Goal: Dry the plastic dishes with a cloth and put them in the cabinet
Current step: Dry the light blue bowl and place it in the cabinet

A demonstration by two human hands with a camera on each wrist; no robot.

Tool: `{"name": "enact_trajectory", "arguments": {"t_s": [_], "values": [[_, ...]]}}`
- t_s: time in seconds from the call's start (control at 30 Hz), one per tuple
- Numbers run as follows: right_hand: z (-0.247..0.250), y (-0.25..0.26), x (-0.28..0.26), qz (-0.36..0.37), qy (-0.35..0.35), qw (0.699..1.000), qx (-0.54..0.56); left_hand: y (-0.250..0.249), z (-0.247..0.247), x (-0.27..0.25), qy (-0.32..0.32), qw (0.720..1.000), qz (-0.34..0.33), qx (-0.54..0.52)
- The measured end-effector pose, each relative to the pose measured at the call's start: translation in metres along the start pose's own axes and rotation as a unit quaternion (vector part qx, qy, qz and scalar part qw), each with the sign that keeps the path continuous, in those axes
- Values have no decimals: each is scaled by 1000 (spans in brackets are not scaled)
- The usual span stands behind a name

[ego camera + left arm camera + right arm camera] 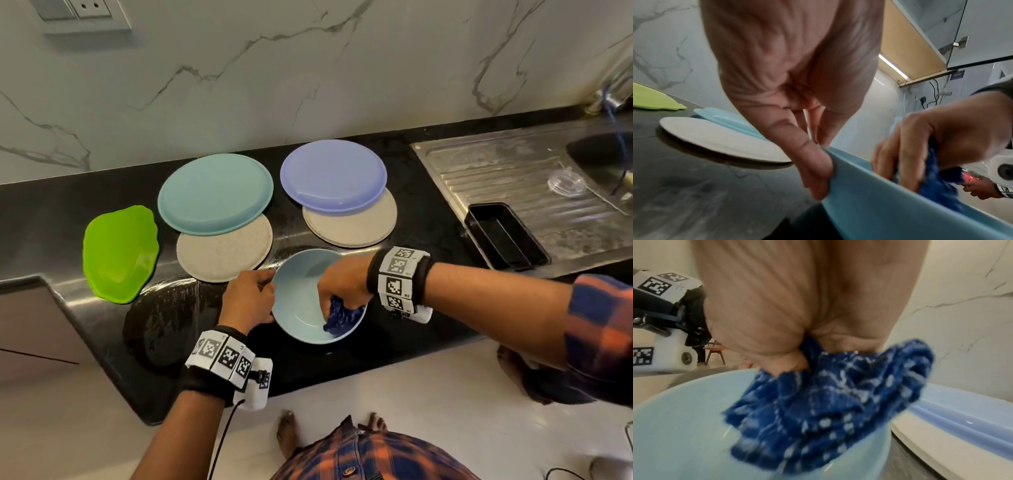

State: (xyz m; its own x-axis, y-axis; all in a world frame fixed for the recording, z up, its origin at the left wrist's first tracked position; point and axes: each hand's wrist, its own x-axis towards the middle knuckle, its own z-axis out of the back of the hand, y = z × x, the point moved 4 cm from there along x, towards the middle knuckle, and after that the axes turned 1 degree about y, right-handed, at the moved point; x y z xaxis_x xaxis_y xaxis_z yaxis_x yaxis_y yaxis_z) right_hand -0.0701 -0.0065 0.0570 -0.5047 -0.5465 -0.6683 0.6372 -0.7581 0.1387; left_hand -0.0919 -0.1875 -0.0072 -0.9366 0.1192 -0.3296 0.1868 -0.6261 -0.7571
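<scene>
Nearest, on the counter's (102, 329) front edge, the bowl (301, 308) sits tipped, left hand (248, 296) pinching its left rim, right hand (342, 284) clenched around the cloth (339, 317) pressed inside its right wall; plates (215, 193) wait well behind.

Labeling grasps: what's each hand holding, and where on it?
Left hand pinches the light blue bowl at its left rim. Right hand grips the bunched blue cloth inside it.

Bowl (301, 301) at counter (394, 342) front — cloth (339, 317) inside; plate stacks (215, 195) behind; sink (603, 157) far right.
</scene>
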Motion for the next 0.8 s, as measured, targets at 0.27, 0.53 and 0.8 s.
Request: {"name": "enact_trajectory", "arguments": {"t_s": [0.27, 0.53, 0.8], "values": [[11, -1, 16, 36, -215, 955, -202, 3, -6, -22, 64, 996, 54, -26], [-1, -10, 33, 5, -246, 925, -288, -4, -23, -24, 44, 995, 65, 55], [-9, -4, 14, -120, -159, 970, -142, 6, -27, -24, -11, 994, 43, 104]]}}
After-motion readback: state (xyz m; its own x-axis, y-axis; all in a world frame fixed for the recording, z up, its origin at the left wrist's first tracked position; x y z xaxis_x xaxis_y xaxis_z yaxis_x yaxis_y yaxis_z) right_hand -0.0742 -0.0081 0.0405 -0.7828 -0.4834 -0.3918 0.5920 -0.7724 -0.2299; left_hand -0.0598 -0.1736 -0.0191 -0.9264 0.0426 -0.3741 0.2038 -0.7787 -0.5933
